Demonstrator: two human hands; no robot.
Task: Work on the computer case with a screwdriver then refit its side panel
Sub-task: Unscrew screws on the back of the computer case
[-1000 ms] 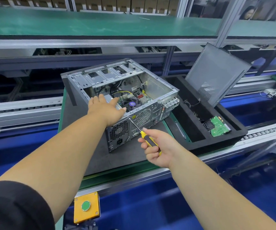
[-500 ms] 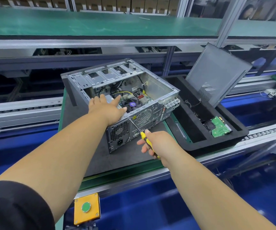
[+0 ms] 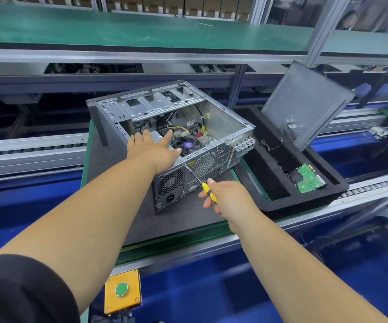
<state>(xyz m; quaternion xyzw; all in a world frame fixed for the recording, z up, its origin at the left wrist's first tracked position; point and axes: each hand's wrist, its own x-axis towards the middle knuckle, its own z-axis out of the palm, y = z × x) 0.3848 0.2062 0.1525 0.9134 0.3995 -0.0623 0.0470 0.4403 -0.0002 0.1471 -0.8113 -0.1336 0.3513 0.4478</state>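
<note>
Screwdriver tip up against the back of the open case

From the head camera: the computer case lay on its side in the middle of the tabletop, open side up, back wall facing the person. The left hand rested flat on the top edge of the back wall, fingers straight, reaching over the inside. The right hand gripped the yellow screwdriver. Its long shaft pointed up and away to the left, tip at the back wall beside the round fan grille; I could not tell if it sat in a screw. The side panel leaned in the black tray toward the right edge, nearer the right hand, with open room between.
</note>
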